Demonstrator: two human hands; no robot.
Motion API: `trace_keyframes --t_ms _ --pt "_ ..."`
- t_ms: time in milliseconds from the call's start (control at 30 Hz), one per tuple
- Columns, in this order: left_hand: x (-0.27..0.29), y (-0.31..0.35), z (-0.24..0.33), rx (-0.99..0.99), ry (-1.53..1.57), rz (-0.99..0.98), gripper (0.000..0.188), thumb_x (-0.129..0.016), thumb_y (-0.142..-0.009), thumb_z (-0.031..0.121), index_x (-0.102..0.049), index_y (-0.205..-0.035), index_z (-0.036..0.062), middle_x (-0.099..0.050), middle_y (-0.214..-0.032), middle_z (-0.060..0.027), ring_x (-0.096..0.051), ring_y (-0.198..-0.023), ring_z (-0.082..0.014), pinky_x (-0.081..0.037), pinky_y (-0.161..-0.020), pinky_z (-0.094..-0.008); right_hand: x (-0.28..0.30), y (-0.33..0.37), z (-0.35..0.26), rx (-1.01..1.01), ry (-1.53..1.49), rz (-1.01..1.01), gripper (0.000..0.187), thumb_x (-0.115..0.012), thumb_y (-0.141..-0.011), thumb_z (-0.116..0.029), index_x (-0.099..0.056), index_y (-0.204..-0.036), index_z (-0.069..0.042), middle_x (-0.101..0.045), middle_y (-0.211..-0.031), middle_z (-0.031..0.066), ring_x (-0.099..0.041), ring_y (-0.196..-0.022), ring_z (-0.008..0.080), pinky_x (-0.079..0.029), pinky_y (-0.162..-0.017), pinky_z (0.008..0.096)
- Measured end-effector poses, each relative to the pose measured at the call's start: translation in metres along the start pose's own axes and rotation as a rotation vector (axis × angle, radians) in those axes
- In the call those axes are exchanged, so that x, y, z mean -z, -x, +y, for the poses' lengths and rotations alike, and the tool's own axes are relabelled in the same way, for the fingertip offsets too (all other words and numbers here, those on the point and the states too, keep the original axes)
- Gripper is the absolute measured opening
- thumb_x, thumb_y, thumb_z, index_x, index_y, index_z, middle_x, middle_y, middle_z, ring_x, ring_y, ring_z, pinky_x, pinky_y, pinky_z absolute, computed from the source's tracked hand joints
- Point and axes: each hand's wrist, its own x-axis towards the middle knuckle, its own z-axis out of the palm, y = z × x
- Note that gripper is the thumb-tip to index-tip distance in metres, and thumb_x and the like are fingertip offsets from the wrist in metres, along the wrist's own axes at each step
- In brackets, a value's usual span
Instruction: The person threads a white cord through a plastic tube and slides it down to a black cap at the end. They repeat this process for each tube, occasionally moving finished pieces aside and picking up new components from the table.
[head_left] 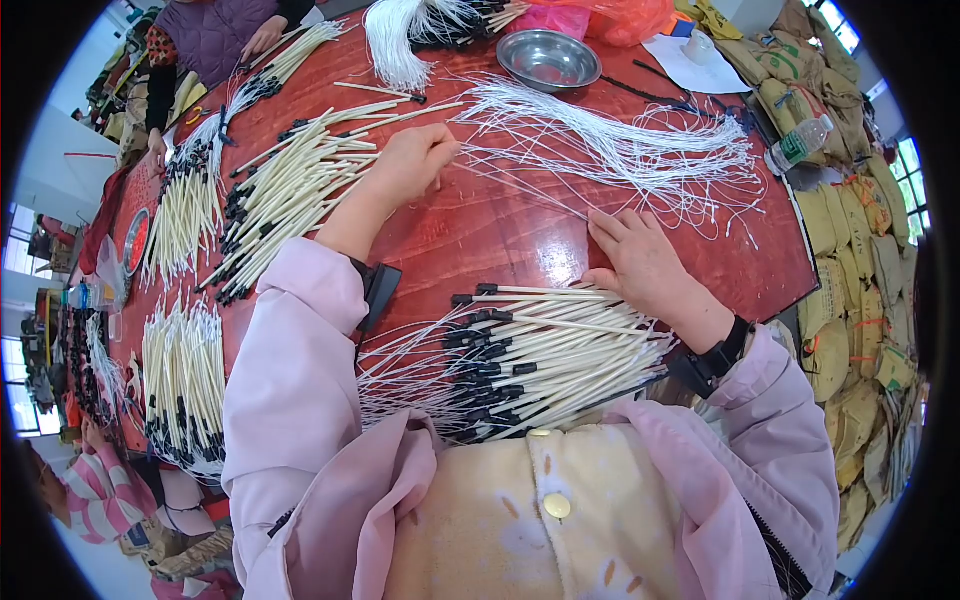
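My left hand (415, 160) is closed in a pinch at the near end of the white cord bundle, over the table's middle. Thin white cords (525, 182) run from its fingers across to my right hand (645, 260). That right hand lies with fingers stretched out and thumb apart, its fingertips touching the cords. Beyond both hands a loose bundle of white cords (620, 140) fans out to the right. Closest to my body is a pile of cream sticks (570, 350) with black end pieces and white cords trailing left. Another pile of sticks (310, 170) lies left of my left hand.
On the red table (480, 235) stands a metal bowl (549, 60) at the far side. Further stick bundles (185, 375) lie along the left. A plastic bottle (800, 142) and stacked sacks (850, 270) are at the right. Other people's hands (264, 36) work at the far left.
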Motion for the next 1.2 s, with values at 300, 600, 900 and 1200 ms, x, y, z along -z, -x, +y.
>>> trace_keyframes --t_ms 300,600,900,1200 --pt "0.012 0.016 0.016 0.373 0.976 -0.188 0.018 -0.060 -0.102 0.027 -0.064 -0.098 0.0098 -0.063 -0.084 0.0027 -0.061 -0.069 -0.0064 -0.043 -0.048 -0.0175 -0.003 -0.001 -0.010 -0.061 0.027 -0.011 0.080 -0.068 -0.086 -0.053 -0.056 -0.135 0.009 -0.051 -0.146 0.0164 -0.049 -0.122 0.0305 -0.036 -0.109 0.0411" --pt "-0.003 0.006 0.012 0.291 1.029 -0.139 0.012 -0.067 -0.098 0.021 -0.065 -0.097 0.0099 -0.063 -0.086 0.0024 -0.053 -0.064 -0.0042 -0.038 -0.048 -0.0182 -0.006 -0.007 -0.016 -0.066 0.099 0.023 0.082 -0.068 -0.085 -0.055 -0.057 -0.132 0.011 -0.052 -0.143 0.0181 -0.050 -0.122 0.0308 -0.036 -0.109 0.0410" --pt "-0.017 -0.001 0.016 0.144 0.462 0.151 0.017 -0.074 -0.088 0.018 -0.072 -0.083 0.0021 -0.064 -0.068 0.0014 -0.056 -0.065 -0.0055 -0.044 -0.059 -0.0255 0.006 -0.006 -0.021 -0.085 0.020 -0.069 0.081 -0.069 -0.084 -0.052 -0.057 -0.132 0.012 -0.050 -0.145 0.0188 -0.048 -0.124 0.0316 -0.036 -0.109 0.0424" --pt "0.009 0.083 0.035 0.179 0.090 0.134 0.021 -0.076 -0.084 0.019 -0.073 -0.080 -0.0013 -0.071 -0.072 -0.0093 -0.064 -0.067 -0.0142 -0.050 -0.064 -0.0324 -0.025 0.019 0.026 -0.153 -0.095 0.231 0.076 -0.065 -0.092 -0.045 -0.046 -0.146 0.005 -0.041 -0.155 0.0196 -0.043 -0.131 0.0378 -0.034 -0.112 0.0482"
